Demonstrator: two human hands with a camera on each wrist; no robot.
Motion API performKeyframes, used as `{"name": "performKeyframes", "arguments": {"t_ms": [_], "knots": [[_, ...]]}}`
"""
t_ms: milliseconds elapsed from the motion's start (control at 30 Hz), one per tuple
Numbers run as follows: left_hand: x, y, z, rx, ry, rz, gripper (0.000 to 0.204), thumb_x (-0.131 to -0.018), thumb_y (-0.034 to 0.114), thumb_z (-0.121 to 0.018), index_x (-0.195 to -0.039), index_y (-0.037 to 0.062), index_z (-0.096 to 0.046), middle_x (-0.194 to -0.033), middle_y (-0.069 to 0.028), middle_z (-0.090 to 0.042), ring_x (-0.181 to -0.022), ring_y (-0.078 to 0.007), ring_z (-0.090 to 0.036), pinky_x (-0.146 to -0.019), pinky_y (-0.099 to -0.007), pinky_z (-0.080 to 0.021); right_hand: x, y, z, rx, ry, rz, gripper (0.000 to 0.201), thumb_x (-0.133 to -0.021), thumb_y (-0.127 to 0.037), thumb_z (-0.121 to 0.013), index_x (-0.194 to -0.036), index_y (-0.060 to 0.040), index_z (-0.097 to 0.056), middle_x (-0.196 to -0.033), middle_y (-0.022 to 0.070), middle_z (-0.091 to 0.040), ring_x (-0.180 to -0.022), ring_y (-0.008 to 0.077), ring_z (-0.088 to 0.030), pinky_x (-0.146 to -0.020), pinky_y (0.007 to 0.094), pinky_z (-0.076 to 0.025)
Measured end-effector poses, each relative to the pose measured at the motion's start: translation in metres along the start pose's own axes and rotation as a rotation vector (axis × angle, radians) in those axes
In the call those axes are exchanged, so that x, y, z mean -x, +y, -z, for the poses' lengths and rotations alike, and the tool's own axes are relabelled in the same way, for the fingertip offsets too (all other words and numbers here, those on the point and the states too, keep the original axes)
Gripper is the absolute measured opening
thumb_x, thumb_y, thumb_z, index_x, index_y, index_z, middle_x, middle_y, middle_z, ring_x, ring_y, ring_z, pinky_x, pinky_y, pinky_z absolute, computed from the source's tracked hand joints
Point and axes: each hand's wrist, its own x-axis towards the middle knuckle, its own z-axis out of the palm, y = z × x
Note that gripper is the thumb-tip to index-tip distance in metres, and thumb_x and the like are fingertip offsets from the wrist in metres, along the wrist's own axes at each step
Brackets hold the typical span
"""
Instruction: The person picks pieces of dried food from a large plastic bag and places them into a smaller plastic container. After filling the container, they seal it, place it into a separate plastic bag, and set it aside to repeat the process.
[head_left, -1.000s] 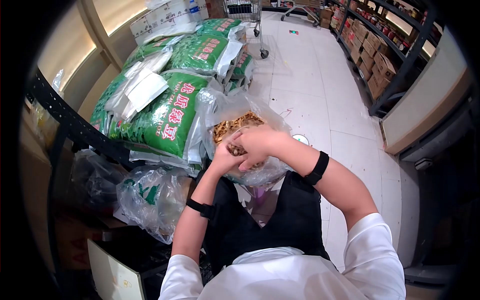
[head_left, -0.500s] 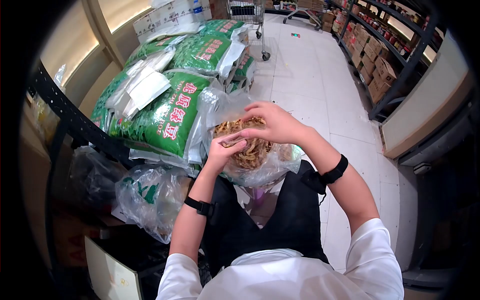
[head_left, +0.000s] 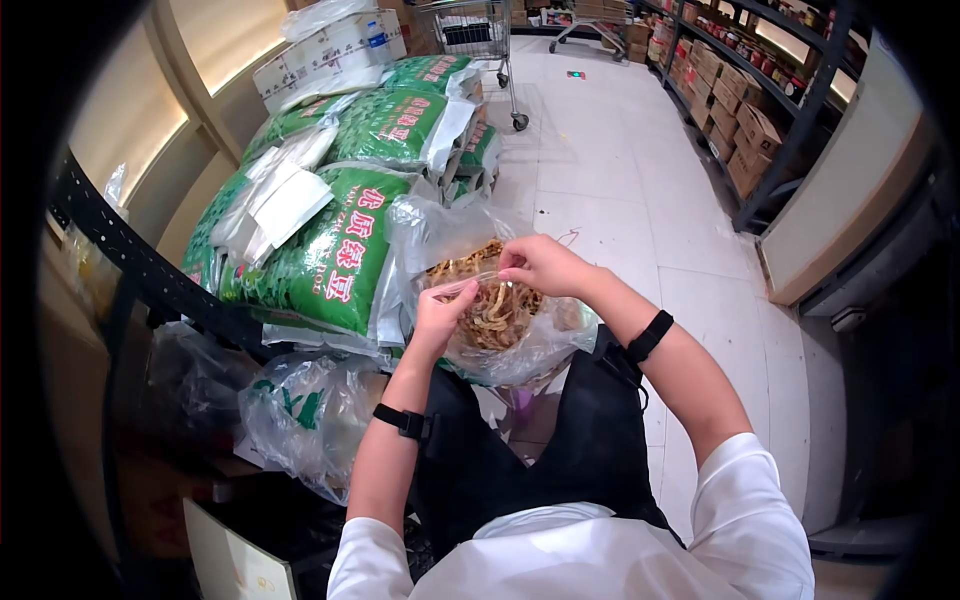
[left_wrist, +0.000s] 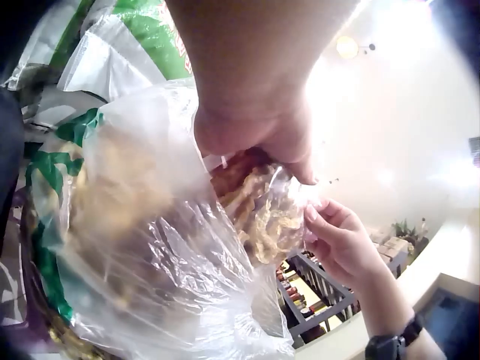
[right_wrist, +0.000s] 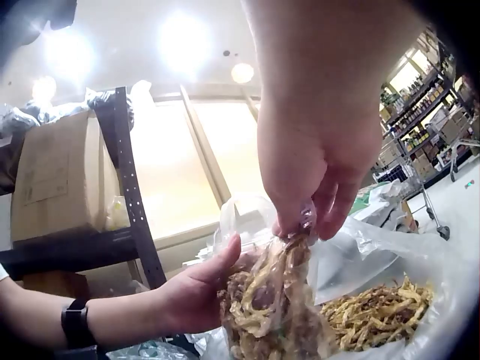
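Note:
A small clear plastic bag (right_wrist: 274, 300) filled with dried yellow-brown strips hangs between my two hands. My left hand (head_left: 440, 312) holds it at one side of the opening, thumb laid along the edge. At the other end of that edge, my right hand (head_left: 545, 268) pinches the plastic between thumb and fingertips, as the right wrist view also shows. Below both hands stands a large, wide-mouthed translucent plastic bag (head_left: 415, 235). Loose dried strips (right_wrist: 386, 315) of the same kind lie inside it.
Green printed sacks (head_left: 330, 240) are stacked to the left, with a white folded sheet (head_left: 290, 208) on top. Another clear bag (head_left: 310, 420) sits by my left knee. A shopping cart (head_left: 460, 35) stands ahead, and shelves with boxes (head_left: 740, 120) line the right.
My right hand first covered the small bag's opening, then lifted with spread fingers, and now pinches the edge further right. The opening's edge is now drawn straight between both hands.

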Motion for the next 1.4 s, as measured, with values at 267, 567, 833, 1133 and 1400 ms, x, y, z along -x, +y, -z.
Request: {"name": "performKeyframes", "arguments": {"t_ms": [267,567,833,1133,1400], "knots": [[-0.001,-0.007,0.001,0.035,-0.004,-0.029,0.029,-0.090,0.018,-0.070,-0.106,-0.0058,-0.070,-0.100,-0.0062,-0.070,-0.089,-0.0094,-0.062,-0.084,-0.0238,-0.047,0.008,-0.015,0.000,0.074,0.133,0.197,0.033,-0.081,-0.017,-0.074,-0.108,-0.0030,-0.061,-0.104,0.0129,-0.064,-0.090,0.0265,-0.064,-0.078,0.0358,-0.053],[0.004,0.003,-0.002,-0.003,-0.116,-0.034,0.032,-0.090,0.017,-0.069,-0.114,-0.0051,-0.067,-0.106,-0.0068,-0.069,-0.094,-0.0103,-0.061,-0.088,-0.0244,-0.046,0.004,-0.005,-0.007,0.177,0.181,0.401,0.032,-0.082,-0.028,-0.073,-0.102,-0.0053,-0.064,-0.103,0.0125,-0.061,-0.093,0.0290,-0.063,-0.079,0.0372,-0.051],[0.005,0.000,-0.003,-0.008,-0.135,-0.055,0.032,-0.092,0.016,-0.067,-0.115,-0.0059,-0.066,-0.110,-0.0078,-0.069,-0.098,-0.0120,-0.061,-0.091,-0.0253,-0.046,0.009,-0.026,0.007,0.201,-0.169,-0.041,0.050,-0.091,-0.048,-0.060,-0.076,-0.0008,-0.068,-0.067,0.0169,-0.063,-0.061,0.0313,-0.059,-0.060,0.0408,-0.047],[0.005,0.001,-0.003,-0.041,-0.064,-0.038,0.030,-0.094,0.020,-0.065,-0.109,-0.0056,-0.069,-0.104,-0.0077,-0.069,-0.092,-0.0116,-0.062,-0.087,-0.0242,-0.047,0.009,-0.002,-0.003,0.224,-0.016,0.188,0.033,-0.082,-0.036,-0.072,-0.089,-0.0046,-0.072,-0.094,0.0156,-0.068,-0.086,0.0299,-0.066,-0.071,0.0422,-0.051],[0.001,-0.008,-0.003,-0.025,-0.032,-0.033,0.031,-0.093,0.020,-0.066,-0.110,-0.0057,-0.068,-0.104,-0.0073,-0.069,-0.093,-0.0111,-0.062,-0.086,-0.0240,-0.046,0.008,-0.025,0.013,0.326,-0.222,-0.102,0.032,-0.081,-0.034,-0.074,-0.089,-0.0036,-0.072,-0.081,0.0141,-0.069,-0.078,0.0316,-0.066,-0.071,0.0404,-0.051]]}}
